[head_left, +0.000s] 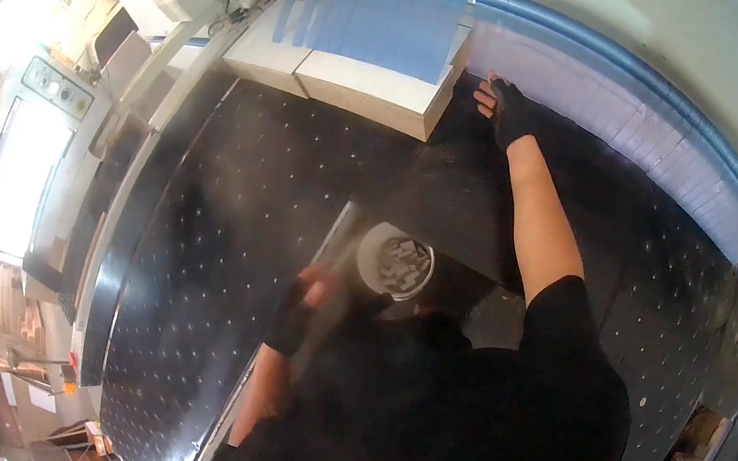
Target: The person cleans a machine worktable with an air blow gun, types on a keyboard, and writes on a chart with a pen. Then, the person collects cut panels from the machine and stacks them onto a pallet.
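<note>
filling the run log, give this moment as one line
right hand: open, near strip curtain | left hand: blurred, by metal rail, contact unclear | bucket: grey pieces inside

Black shirt [473,427], black fingerless gloves [512,116]

The table [230,200], across the middle of the frame, is black with a pattern of small pale dots. At the top, the strip curtain [376,26] is blue, becoming lilac toward the right. Below it, the box [366,87] is white above and beige on its side. In the centre, the bucket [369,254] is white, and the pieces [405,265] inside are grey. The shirt [474,418], lower centre, is black.
</note>
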Demonstrator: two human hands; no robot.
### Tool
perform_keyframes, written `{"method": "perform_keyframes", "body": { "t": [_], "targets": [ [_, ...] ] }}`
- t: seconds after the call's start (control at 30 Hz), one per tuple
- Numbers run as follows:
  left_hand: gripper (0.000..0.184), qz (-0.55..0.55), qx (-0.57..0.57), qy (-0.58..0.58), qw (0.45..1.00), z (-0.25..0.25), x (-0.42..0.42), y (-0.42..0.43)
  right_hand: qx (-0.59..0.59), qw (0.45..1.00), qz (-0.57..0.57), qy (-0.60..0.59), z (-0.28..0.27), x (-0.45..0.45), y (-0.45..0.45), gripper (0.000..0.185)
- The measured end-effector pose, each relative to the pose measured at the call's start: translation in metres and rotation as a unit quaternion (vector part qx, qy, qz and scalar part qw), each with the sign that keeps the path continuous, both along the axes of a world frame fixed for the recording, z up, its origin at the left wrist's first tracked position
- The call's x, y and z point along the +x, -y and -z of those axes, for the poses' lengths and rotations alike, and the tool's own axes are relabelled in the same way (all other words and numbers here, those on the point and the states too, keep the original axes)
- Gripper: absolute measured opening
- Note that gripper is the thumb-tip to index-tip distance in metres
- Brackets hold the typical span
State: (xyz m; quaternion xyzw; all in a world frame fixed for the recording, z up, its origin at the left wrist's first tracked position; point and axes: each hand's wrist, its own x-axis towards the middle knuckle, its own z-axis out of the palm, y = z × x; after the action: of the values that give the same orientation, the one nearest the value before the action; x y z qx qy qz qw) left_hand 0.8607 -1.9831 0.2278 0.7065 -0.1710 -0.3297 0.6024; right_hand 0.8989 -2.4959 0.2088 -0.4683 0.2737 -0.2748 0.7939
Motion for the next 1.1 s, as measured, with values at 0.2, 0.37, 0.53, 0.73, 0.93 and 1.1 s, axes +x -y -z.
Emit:
{"method": "perform_keyframes", "body": {
  "t": [0.2,0.37,0.53,0.73,0.93,1.1],
  "targets": [
    [0.062,-0.005,0.027,0.012,1.000,0.000,-0.001,-0.006,-0.003,1.000,-0.013,-0.001,0.006,0.008,-0.004,0.052],
    [0.063,-0.031,0.024,-0.007,0.999,-0.005,-0.008,-0.006,-0.009,0.999,-0.030,-0.010,0.010,0.017,-0.010,0.052],
    [0.062,-0.042,-0.015,-0.032,0.999,0.004,-0.007,-0.009,-0.009,1.000,-0.002,-0.020,0.011,0.035,-0.021,0.047],
    [0.065,-0.019,0.012,-0.016,1.000,0.012,0.002,-0.015,-0.189,0.979,0.060,-0.041,0.018,0.085,-0.040,0.070],
    [0.072,-0.093,0.021,-0.034,0.995,-0.008,-0.005,-0.022,-0.228,0.965,0.116,-0.050,0.012,0.113,-0.064,0.088],
    [0.054,-0.154,-0.016,-0.064,0.986,-0.013,-0.012,-0.023,-0.328,0.924,0.178,-0.086,0.004,0.096,-0.097,0.095]
  ]
}}
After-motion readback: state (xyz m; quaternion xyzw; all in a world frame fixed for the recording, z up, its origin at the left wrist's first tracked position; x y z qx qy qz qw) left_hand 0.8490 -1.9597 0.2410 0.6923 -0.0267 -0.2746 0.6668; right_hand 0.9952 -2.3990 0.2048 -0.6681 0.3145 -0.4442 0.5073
